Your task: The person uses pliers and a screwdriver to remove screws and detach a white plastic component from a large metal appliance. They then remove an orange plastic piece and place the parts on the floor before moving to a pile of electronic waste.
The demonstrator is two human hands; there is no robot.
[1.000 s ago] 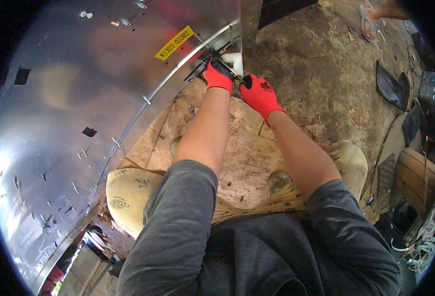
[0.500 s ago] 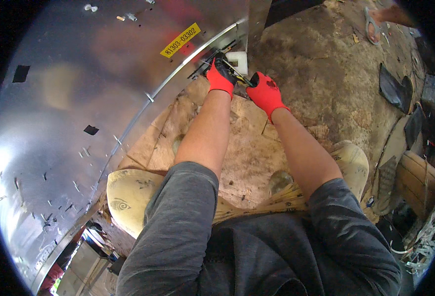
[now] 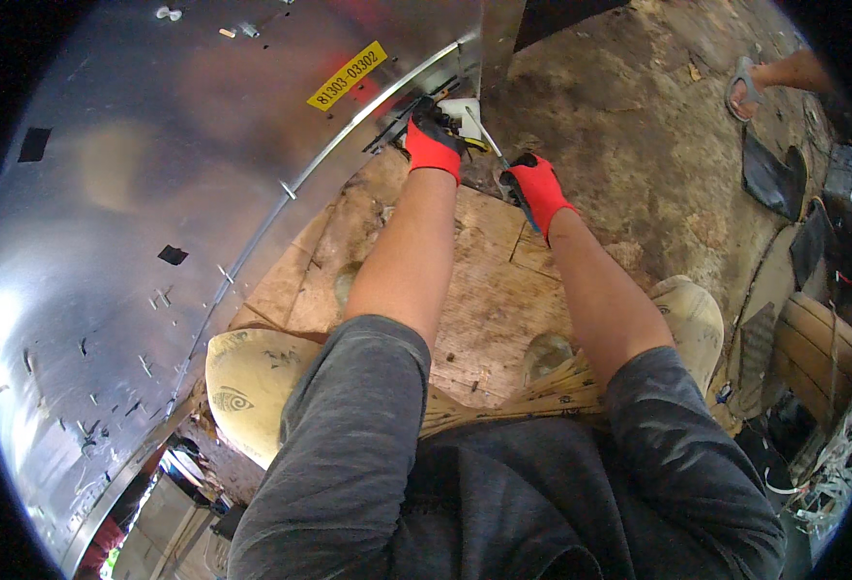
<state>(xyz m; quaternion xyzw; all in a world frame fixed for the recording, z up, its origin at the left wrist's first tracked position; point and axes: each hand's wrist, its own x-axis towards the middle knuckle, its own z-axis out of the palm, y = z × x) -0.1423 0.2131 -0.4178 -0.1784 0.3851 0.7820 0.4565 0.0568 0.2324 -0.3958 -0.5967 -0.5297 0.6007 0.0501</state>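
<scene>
A broad, curved sheet-metal wall [image 3: 155,222] gleams at left above worn cardboard sheets [image 3: 484,290] laid over a dirt floor [image 3: 639,145], with scrap clutter [image 3: 813,387] at right.

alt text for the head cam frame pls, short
Two red-gloved hands work at the lower edge of a large shiny metal panel: the left hand grips a small white part against the panel, and the right hand holds a thin metal tool angled toward it. The person crouches over worn cardboard on a dirt floor.
</scene>
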